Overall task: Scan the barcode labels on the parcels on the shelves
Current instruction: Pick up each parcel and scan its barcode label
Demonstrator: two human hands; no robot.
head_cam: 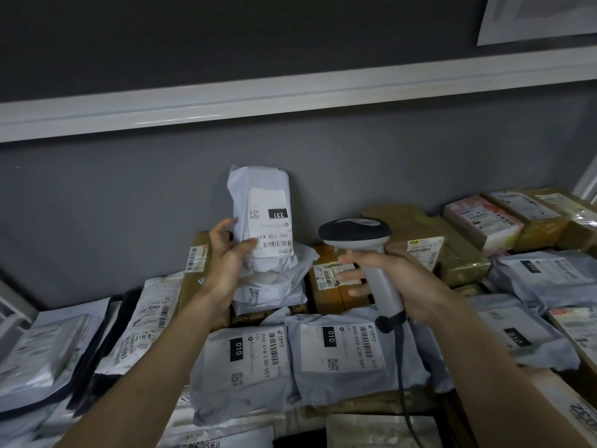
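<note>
Parcel [260, 221] marked 231 propped upright on the shelf pile, pinched by left hand [226, 250] – right hand [384, 279] wrapped round scanner [361, 244], aimed near its label. Likely mid-task – many labelled parcels [336, 350] around, scan status unknowable.

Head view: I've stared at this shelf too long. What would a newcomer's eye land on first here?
Probably the white parcel held upright at centre by the left hand, its label with the black "231" tag facing the camera. Next, the grey barcode scanner gripped in the right hand just beside it. Below them lie two grey mailers with bold "010" labels.
</note>
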